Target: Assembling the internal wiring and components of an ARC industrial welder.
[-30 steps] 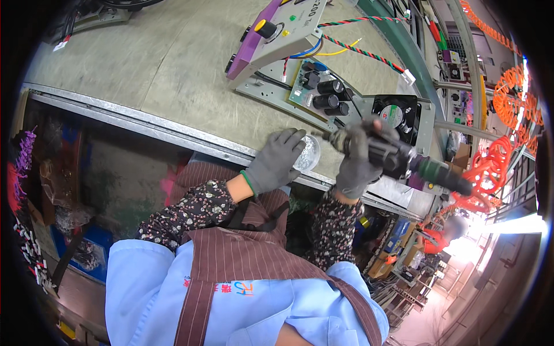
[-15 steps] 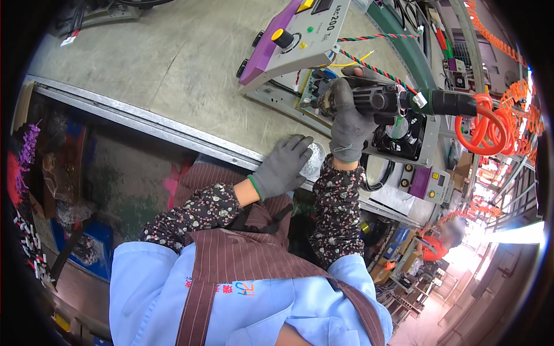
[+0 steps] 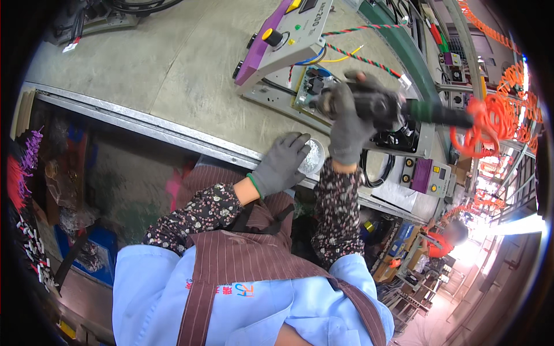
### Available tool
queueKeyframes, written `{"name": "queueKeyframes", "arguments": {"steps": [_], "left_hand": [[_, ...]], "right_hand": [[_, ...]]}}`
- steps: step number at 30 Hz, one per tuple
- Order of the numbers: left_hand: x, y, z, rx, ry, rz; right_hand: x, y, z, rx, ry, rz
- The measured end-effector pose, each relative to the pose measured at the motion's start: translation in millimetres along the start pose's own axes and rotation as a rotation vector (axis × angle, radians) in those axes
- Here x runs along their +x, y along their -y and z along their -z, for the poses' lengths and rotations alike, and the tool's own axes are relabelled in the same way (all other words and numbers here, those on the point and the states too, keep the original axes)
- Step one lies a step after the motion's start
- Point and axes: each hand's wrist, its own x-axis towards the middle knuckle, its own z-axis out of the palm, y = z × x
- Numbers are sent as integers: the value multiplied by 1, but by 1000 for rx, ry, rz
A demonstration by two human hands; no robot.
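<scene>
Two gloved hands (image 3: pixel 283 167), one power screwdriver (image 3: pixel 398 109), one screw dish (image 3: pixel 311 157).

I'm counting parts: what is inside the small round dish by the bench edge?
The round dish holds a glittering heap of small silvery parts. The left hand covers its near side, so that part is hidden.

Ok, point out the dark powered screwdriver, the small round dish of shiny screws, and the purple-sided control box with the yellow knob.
Dark powered screwdriver (image 3: pixel 375 106), head view, on its body.
Small round dish of shiny screws (image 3: pixel 313 157), head view, on the contents.
Purple-sided control box (image 3: pixel 254 55), head view, on the purple side.
</scene>
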Motion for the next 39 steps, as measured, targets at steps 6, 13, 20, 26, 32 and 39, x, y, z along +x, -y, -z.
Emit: {"name": "queueKeyframes", "arguments": {"steps": [6,13,20,26,32,39], "left_hand": [[0,-1,0,-11,9,12],[-1,-2,-2,25,2,1],[1,-3,-1,30,29,21],[0,-4,-1,37,12,9],[0,-4,0,28,0,2],[0,-4,0,34,-17,4]], "right_hand": [[-40,39,45,-87,-93,36],[-79,24,77,-189,-102,-145],[-76,5,80,-126,-107,-140],[-78,-1,83,-98,-86,-157],[-77,0,90,-72,90,-136],[-76,3,85,-80,27,-176]]}}
